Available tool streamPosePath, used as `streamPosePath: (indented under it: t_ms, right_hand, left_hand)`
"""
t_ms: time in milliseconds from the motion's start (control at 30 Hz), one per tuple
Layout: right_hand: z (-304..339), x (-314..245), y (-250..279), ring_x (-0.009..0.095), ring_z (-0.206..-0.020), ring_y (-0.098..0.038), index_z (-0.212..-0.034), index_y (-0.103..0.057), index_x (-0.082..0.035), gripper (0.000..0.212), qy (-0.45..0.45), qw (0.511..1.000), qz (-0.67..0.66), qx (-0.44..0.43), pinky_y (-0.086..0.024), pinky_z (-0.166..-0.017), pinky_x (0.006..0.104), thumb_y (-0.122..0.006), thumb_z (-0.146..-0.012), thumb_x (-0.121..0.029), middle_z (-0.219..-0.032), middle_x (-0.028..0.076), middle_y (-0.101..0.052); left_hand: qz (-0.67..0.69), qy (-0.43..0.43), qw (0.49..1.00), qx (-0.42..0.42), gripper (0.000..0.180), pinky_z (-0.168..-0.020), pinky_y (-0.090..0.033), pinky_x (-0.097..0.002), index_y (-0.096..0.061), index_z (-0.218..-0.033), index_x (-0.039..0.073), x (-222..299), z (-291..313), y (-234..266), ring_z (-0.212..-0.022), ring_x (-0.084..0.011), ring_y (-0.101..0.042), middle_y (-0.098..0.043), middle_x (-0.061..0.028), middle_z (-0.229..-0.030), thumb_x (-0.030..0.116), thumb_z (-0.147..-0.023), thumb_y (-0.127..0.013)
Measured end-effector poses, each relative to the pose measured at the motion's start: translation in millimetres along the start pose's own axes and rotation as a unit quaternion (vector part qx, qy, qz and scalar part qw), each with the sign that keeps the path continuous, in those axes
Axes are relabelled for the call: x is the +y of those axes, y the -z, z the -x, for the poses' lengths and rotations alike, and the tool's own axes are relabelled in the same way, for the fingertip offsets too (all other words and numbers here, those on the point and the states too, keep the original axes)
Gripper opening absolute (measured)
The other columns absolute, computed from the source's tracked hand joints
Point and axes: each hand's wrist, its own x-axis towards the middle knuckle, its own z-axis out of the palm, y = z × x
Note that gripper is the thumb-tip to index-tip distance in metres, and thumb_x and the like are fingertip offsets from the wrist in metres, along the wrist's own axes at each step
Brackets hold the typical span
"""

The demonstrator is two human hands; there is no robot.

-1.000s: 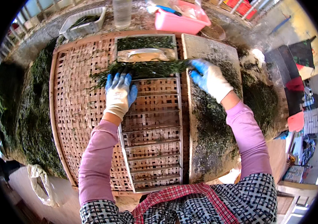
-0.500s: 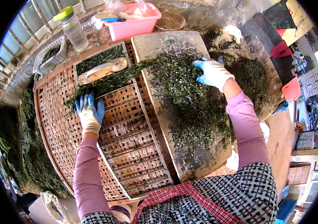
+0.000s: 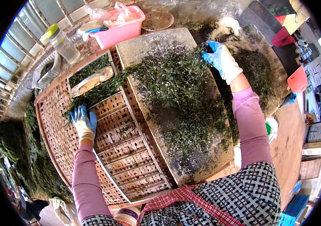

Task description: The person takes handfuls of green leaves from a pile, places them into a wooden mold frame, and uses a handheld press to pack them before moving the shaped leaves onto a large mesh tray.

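Note:
My left hand [image 3: 83, 122], in a white glove with blue fingers, lies flat with fingers spread at the near edge of a strip of green seaweed. Under it is a slatted frame [image 3: 113, 174] on a woven bamboo mat [image 3: 52, 124]. A smooth, pale block [image 3: 92, 80] rests within the frame's far end, with seaweed on both sides. My right hand [image 3: 220, 62], gloved alike, curls its fingers and thumb round dark seaweed at the far right of a loose seaweed heap [image 3: 183, 98]. That heap covers much of a stone-like board [image 3: 151, 43].
A pink basin [image 3: 119, 32] with plastic bags stands at the back, beside a round basket [image 3: 157, 20]. Far left are a lidded bottle [image 3: 64, 47] and a pale tray [image 3: 49, 69]. More seaweed lies right of the board [image 3: 252, 73] and left of the mat [image 3: 41, 150].
My right hand has moved farther away and closed its spread fingers round seaweed. My left hand stays flat beside the strip. The whole view has shifted slightly.

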Motion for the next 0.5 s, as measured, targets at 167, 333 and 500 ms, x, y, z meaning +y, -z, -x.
streamPosePath:
  t_ms: [167,333,500]
  right_hand:
    - [-15.5,-24.6,16.6,0.014,-0.084,-0.061,-0.141,-0.046,0.005,0.058,0.063,0.995,-0.048,-0.059,-0.05,-0.072,0.0241,-0.066,-0.087,0.009,-0.113,0.008,-0.066]
    - [-17.4,-71.4,-10.0,0.013,-0.101,-0.063,-0.123,-0.065,-0.001,0.032,0.198,0.977,-0.054,-0.052,-0.048,-0.089,0.027,-0.063,-0.091,-0.004,-0.113,0.003,-0.07]
    - [-11.8,-134.5,-73.0,0.017,-0.108,-0.065,-0.134,-0.056,-0.006,0.038,0.253,0.934,-0.194,-0.161,-0.055,-0.093,0.0358,-0.059,-0.096,-0.009,-0.12,0.006,-0.067]
  left_hand:
    - [0.017,-0.009,1.0,0.015,0.046,-0.115,-0.029,-0.0546,-0.059,-0.128,0.004,5.5,-2.5,3.5,-0.127,-0.0381,-0.051,-0.059,-0.0174,-0.132,0.026,-0.088,-0.058]
    - [0.042,0.001,0.999,0.016,0.043,-0.114,-0.03,-0.0556,-0.059,-0.123,0.004,6.4,-3.0,5.6,-0.125,-0.0381,-0.052,-0.061,-0.0165,-0.128,0.027,-0.087,-0.06]
    - [0.077,0.0,0.996,0.054,0.047,-0.114,-0.031,-0.0559,-0.057,-0.126,0.0,4.1,-0.3,11.2,-0.123,-0.0395,-0.053,-0.061,-0.0201,-0.127,0.026,-0.087,-0.06]
